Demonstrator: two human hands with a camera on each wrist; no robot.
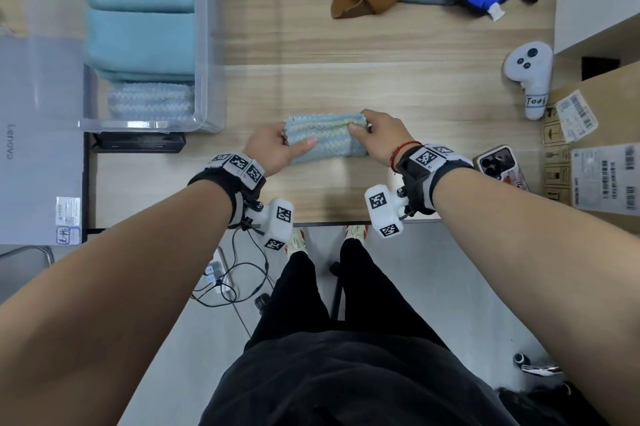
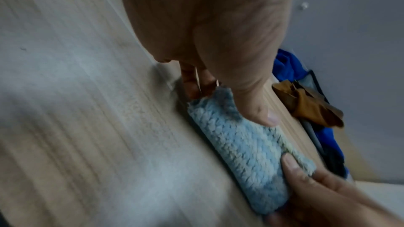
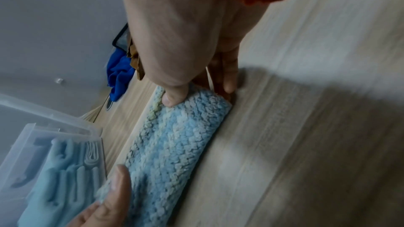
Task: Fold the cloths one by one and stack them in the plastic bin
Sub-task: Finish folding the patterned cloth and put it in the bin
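Fluffy pale-blue folded cloth, an oblong pad, pinched endwise by left hand and right hand fingers.

A pale wood-grain worktop is standing against a plain grey-white wall in an evenly lit room.

Soft light is falling across the boards and throwing blurred shadows; below the worktop's front edge a smooth grey floor is showing, where black cables are trailing to a white power strip lying near the edge.
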